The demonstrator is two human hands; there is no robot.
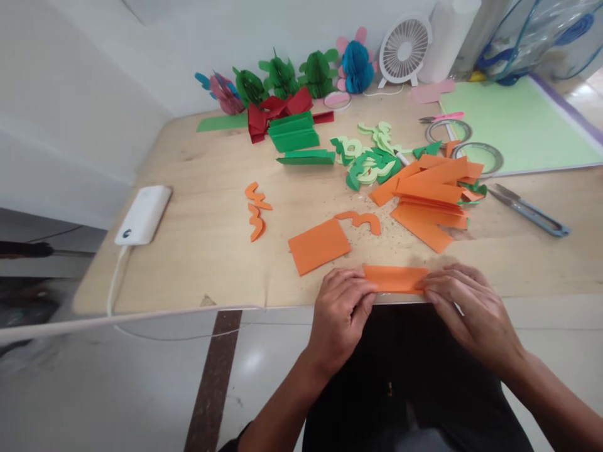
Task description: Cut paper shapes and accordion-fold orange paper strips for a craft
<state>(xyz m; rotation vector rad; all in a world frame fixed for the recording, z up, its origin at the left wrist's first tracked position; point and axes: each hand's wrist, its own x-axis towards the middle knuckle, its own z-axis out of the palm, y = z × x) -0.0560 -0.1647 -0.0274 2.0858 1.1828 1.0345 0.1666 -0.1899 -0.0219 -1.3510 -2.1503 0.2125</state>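
At the table's front edge lies a folded strip of orange paper [394, 279], held at both ends. My left hand [342, 307] pinches its left end, thumb in front and fingers on top. Its right end is between the thumb and fingers of my right hand [471, 307]. Just beyond my left hand is an orange paper rectangle [320, 246], with a wavy orange cutout [362, 221] touching its far corner. A pile of orange paper strips [433, 188] lies beyond my right hand. Two more curled orange scraps [255, 213] rest farther left.
Blue-handled thread snips [532, 210] lie at the right, near rolls of tape [478, 158]. Green paper scraps [370, 163] and folded green paper [294, 133] are farther back. A white power bank [144, 215] with a cable sits left. A small fan [405, 50] stands by the wall.
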